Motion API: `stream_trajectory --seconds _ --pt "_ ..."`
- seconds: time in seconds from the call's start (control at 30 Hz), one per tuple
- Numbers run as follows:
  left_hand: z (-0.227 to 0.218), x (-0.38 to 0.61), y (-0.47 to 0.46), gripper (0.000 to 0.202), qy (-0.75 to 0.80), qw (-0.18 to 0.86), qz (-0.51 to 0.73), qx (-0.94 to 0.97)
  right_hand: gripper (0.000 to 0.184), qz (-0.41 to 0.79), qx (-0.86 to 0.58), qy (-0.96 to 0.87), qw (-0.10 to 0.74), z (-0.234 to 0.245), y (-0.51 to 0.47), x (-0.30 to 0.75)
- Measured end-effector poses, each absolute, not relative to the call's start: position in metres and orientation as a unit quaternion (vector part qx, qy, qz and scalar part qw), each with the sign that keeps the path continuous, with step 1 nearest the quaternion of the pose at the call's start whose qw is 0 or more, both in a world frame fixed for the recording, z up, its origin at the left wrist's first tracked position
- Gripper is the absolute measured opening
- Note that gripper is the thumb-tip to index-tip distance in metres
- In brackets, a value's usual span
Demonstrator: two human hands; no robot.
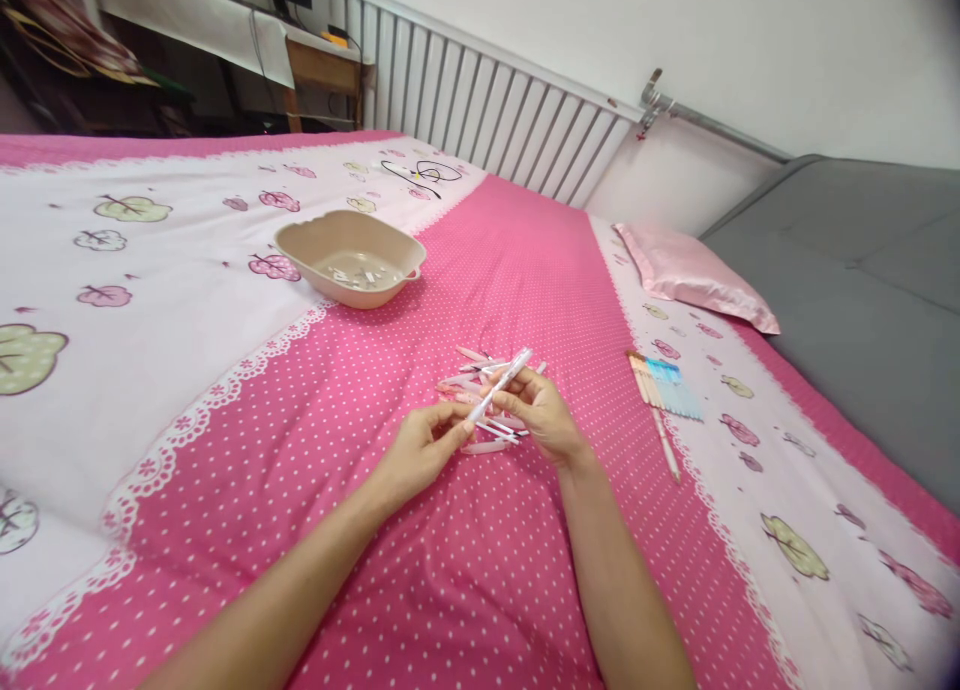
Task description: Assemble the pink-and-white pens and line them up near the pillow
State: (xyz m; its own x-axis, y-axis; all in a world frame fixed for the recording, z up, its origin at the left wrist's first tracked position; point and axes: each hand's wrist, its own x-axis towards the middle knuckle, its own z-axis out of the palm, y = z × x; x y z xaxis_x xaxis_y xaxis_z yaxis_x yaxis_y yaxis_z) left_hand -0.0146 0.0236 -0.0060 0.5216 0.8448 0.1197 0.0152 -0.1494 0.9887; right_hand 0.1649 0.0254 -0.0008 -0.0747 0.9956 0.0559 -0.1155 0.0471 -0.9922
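Observation:
Both hands grip a slim whitish pen [511, 368], which slants up to the right above the bed. The fingertips of my left hand [426, 448] pinch its lower end. Higher up on the pen, the thumb and fingers of my right hand [546, 416] are closed around it. Under and behind the hands lies a loose heap of pale pens and pen parts [486, 448], partly hidden by my fingers. To the right, pens with peach and blue barrels [664, 382] lie side by side in a row, and one pink pen [666, 448] sticks out below them.
A beige plastic basin [300, 255] with small white bits inside stands ahead to the left. The bed has a pink dotted cover [517, 235]. A black cable [439, 173] lies near the white radiator [480, 90]. At the right are a pink pillow [694, 275] and a grey headboard [847, 270].

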Motion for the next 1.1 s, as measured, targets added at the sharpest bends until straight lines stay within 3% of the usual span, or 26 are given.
stream_trajectory --seconds 0.63,0.83,1.1 --pt "-0.015 -0.013 0.024 0.025 0.352 0.573 0.384 0.633 0.018 0.532 -0.382 -0.555 0.513 0.007 0.022 0.154" --pt "-0.009 -0.013 0.024 0.027 0.312 0.622 0.394 0.601 0.046 0.561 -0.359 -0.534 0.521 0.009 0.019 0.158" --pt "-0.010 -0.011 0.023 0.033 0.286 0.669 0.355 0.587 0.048 0.570 -0.385 -0.512 0.514 0.003 0.021 0.160"
